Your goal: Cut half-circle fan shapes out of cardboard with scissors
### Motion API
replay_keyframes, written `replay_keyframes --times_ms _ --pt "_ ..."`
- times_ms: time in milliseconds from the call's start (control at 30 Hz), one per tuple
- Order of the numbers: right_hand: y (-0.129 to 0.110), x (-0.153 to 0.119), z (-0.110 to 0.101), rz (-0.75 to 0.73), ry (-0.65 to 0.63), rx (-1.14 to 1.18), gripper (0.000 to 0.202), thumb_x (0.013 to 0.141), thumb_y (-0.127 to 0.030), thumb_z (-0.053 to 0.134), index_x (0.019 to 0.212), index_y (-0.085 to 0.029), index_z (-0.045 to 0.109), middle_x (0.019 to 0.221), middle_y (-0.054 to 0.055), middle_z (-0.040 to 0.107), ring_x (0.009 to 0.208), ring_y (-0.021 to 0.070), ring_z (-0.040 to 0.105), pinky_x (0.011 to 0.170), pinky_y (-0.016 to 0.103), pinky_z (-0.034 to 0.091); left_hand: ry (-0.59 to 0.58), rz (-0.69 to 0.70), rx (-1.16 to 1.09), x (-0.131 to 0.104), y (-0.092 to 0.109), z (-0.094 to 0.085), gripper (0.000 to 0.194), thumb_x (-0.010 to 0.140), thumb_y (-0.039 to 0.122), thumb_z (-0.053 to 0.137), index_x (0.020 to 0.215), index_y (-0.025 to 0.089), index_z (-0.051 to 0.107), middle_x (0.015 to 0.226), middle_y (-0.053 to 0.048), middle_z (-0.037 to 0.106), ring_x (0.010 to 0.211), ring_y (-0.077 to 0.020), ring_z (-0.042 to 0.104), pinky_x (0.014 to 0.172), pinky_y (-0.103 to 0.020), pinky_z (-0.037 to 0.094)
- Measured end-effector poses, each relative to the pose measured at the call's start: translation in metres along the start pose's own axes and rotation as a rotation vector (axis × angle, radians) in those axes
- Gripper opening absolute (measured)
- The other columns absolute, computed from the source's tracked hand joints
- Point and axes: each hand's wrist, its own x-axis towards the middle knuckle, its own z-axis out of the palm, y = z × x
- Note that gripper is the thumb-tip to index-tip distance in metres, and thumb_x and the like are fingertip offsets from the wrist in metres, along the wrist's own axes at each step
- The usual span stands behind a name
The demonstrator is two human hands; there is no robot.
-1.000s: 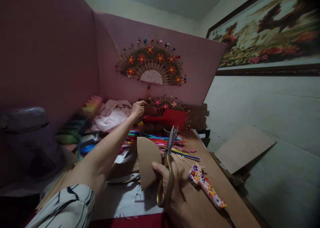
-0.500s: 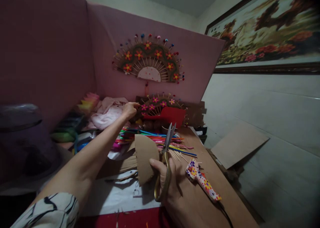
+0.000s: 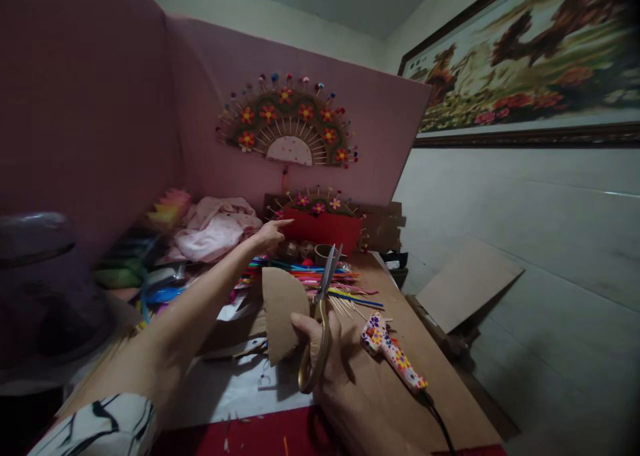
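My right hand [image 3: 325,359] is closed around brass-handled scissors [image 3: 323,309], their blades pointing up and slightly parted. The same hand, thumb in front, holds a half-round piece of cardboard [image 3: 283,309] upright on the left of the scissors. My left hand [image 3: 273,235] reaches to the back of the table, index finger stretched out against the left part of a red sheet [image 3: 325,231]; its other fingers are curled and partly hidden. Behind that sheet stands a fan-shaped craft with pink flowers [image 3: 319,208], its lower part covered.
A flowered glue gun [image 3: 395,353] with a black cord lies on the right. Colourful pipe cleaners [image 3: 345,279] and thin sticks [image 3: 345,306] lie mid-table. Pink cloth [image 3: 215,226] is heaped at the left. An orange-flowered fan [image 3: 290,119] hangs on the pink panel [image 3: 370,109].
The red sheet now covers more of the lower fan's left side. My left hand has come lower, its index finger extended over the sheet. The view has shifted slightly; my right hand keeps its hold.
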Motion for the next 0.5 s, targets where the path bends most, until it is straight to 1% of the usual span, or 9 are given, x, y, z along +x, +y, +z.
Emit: replay_keyframes --times_ms 67,100,167,200,267,300,367,433,500 --pt "0.001 0.001 0.000 0.003 -0.001 0.004 0.038 0.061 -0.021 0.070 0.096 -0.018 0.055 0.080 0.002 0.069 0.068 0.0199 0.064 0.062 0.030 0.051 0.090 -0.030 0.056 0.006 0.002 0.000 0.066 0.061 0.003 0.051 0.124 0.019 0.062 0.100 -0.006 0.071 0.084 -0.0206 0.066 0.076 -0.029 0.051" --pt "0.001 0.002 -0.001 0.004 0.005 0.003 0.038 0.061 -0.022 0.070 0.096 -0.018 0.055 0.081 0.003 0.069 0.069 0.0200 0.064 0.062 0.030 0.051 0.143 -0.049 0.090 0.009 0.002 0.000 0.064 0.064 0.005 0.053 0.126 0.020 0.060 0.110 -0.008 0.068 0.096 -0.0232 0.064 0.083 -0.031 0.049" --pt "0.003 0.003 -0.001 0.014 0.015 0.004 0.040 0.060 -0.022 0.071 0.096 -0.017 0.056 0.082 0.004 0.069 0.071 0.0208 0.065 0.065 0.031 0.051 0.252 -0.102 0.159 0.012 0.003 0.001 0.061 0.069 0.013 0.058 0.130 0.018 0.055 0.127 -0.014 0.059 0.116 -0.0299 0.054 0.094 -0.037 0.043" --pt "0.004 0.003 -0.002 0.020 0.018 0.006 0.041 0.059 -0.022 0.072 0.096 -0.017 0.056 0.083 0.004 0.069 0.072 0.0213 0.065 0.065 0.031 0.052 0.295 -0.134 0.191 0.013 0.003 0.002 0.061 0.071 0.018 0.060 0.131 0.016 0.053 0.130 -0.017 0.055 0.120 -0.0335 0.049 0.096 -0.041 0.041" --pt "0.004 0.004 -0.002 0.026 0.028 0.009 0.042 0.058 -0.023 0.072 0.096 -0.016 0.056 0.081 0.004 0.069 0.071 0.0218 0.065 0.064 0.031 0.051 0.334 -0.191 0.238 0.015 0.003 0.004 0.061 0.070 0.027 0.065 0.129 0.012 0.053 0.128 -0.022 0.055 0.121 -0.0386 0.047 0.094 -0.047 0.040" --pt "0.004 0.004 -0.002 0.026 0.034 0.002 0.042 0.057 -0.023 0.072 0.095 -0.017 0.056 0.080 0.003 0.069 0.071 0.0217 0.065 0.064 0.031 0.051 0.328 -0.208 0.253 0.017 0.002 0.005 0.059 0.069 0.029 0.067 0.125 0.012 0.057 0.123 -0.022 0.059 0.118 -0.0391 0.050 0.093 -0.047 0.041" --pt "0.003 0.005 -0.001 0.013 0.044 -0.022 0.040 0.056 -0.023 0.072 0.093 -0.018 0.056 0.079 0.002 0.069 0.070 0.0216 0.065 0.063 0.031 0.052 0.295 -0.216 0.270 0.019 0.000 0.007 0.047 0.066 0.031 0.070 0.111 0.018 0.066 0.112 -0.017 0.067 0.111 -0.0363 0.055 0.090 -0.044 0.043" --pt "0.002 0.005 -0.001 -0.011 0.045 -0.039 0.039 0.055 -0.025 0.072 0.090 -0.019 0.056 0.078 0.002 0.068 0.070 0.0217 0.064 0.063 0.031 0.052 0.268 -0.207 0.273 0.022 -0.002 0.009 0.036 0.066 0.031 0.071 0.101 0.023 0.070 0.104 -0.012 0.071 0.106 -0.0326 0.059 0.088 -0.039 0.044" --pt "0.000 0.005 -0.001 -0.036 0.042 -0.041 0.038 0.055 -0.028 0.072 0.088 -0.019 0.057 0.078 0.002 0.068 0.070 0.0219 0.064 0.064 0.032 0.052 0.263 -0.201 0.265 0.025 -0.005 0.012 0.032 0.068 0.031 0.068 0.099 0.024 0.071 0.103 -0.011 0.071 0.103 -0.0307 0.061 0.084 -0.036 0.045"
